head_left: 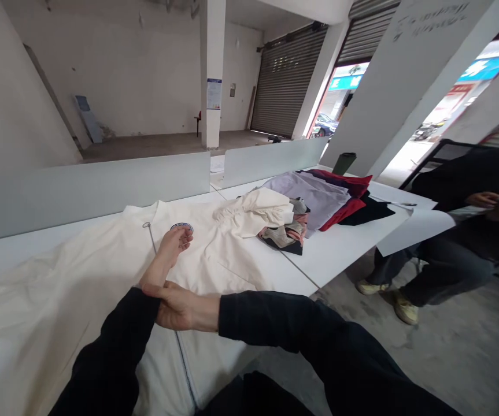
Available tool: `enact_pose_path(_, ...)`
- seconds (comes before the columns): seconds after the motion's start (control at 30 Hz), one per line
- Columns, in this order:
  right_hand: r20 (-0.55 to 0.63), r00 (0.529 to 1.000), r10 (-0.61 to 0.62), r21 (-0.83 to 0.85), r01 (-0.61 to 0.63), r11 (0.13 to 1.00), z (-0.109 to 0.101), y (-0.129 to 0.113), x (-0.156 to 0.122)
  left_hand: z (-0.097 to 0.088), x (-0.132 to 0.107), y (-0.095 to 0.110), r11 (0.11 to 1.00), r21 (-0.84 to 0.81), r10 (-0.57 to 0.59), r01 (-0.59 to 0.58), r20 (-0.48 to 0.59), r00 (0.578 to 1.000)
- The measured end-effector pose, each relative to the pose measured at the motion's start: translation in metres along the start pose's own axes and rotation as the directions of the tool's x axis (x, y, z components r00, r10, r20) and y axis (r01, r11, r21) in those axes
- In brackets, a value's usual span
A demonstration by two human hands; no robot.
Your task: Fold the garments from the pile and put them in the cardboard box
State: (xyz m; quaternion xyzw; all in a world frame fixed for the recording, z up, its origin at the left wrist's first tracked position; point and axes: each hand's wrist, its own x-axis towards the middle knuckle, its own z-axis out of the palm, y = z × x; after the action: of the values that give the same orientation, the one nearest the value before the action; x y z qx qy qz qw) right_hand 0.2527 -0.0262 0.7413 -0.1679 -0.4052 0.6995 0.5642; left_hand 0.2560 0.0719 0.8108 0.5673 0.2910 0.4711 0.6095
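Cream zip jacket (80,289) spread flat, left hand (173,245) hanging loosely open right above it!
Right hand (180,306) clamps around the left forearm (154,280) at the black sleeve's edge; a round badge (183,229) sits just beside the left fingertips, a heap of lilac, red and black clothes (314,202) lies beyond, on the tabletop (344,248), and a seated person's hands (487,202) hold paper well off to the right.
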Motion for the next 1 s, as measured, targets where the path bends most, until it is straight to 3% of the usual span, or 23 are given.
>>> enact_pose_path(0.1,-0.063,0.997,0.052,0.176,-0.04,0.984,0.009,-0.002,-0.002,0.0,0.013,0.005,0.999,-0.004,0.042,-0.043,-0.064,0.997)
enact_pose_path(0.2,-0.155,0.984,0.082,0.238,-0.043,0.97,0.013,-0.009,0.0,0.0,0.017,0.011,0.998,-0.041,0.048,-0.05,-0.064,0.997)
enact_pose_path(0.33,-0.047,0.983,0.177,0.228,-0.162,0.96,0.011,-0.018,0.002,0.0,0.008,0.015,0.997,-0.072,0.026,-0.028,-0.025,0.999)
enact_pose_path(0.4,-0.043,0.99,0.132,0.198,-0.121,0.973,0.011,-0.019,0.003,0.0,0.004,0.015,0.996,-0.085,-0.007,0.008,0.012,1.0)
enact_pose_path(0.5,-0.128,0.992,0.017,0.167,0.005,0.986,0.012,-0.018,0.004,0.0,0.004,0.015,0.99,-0.13,-0.044,0.049,0.041,0.998)
enact_pose_path(0.63,-0.129,0.989,-0.069,0.165,0.09,0.982,0.014,-0.014,0.006,0.0,0.005,0.014,0.991,-0.13,-0.021,0.028,0.059,0.998)
enact_pose_path(0.73,-0.135,0.985,-0.112,0.178,0.135,0.975,0.011,-0.014,0.007,0.001,0.001,0.007,0.999,-0.031,0.011,-0.008,0.105,0.994)
enact_pose_path(0.87,-0.259,0.953,-0.155,0.228,0.216,0.949,-0.003,-0.024,0.013,0.003,0.001,-0.005,0.975,0.187,0.099,-0.121,0.12,0.988)
enact_pose_path(0.93,-0.227,0.967,-0.118,0.169,0.158,0.973,-0.014,-0.033,0.014,0.001,0.005,-0.007,0.928,0.326,0.148,-0.181,0.121,0.981)
enact_pose_path(1.0,-0.11,0.993,-0.039,-0.011,0.038,0.999,-0.03,-0.047,0.012,-0.006,0.008,-0.005,0.845,0.475,0.204,-0.247,0.141,0.969)
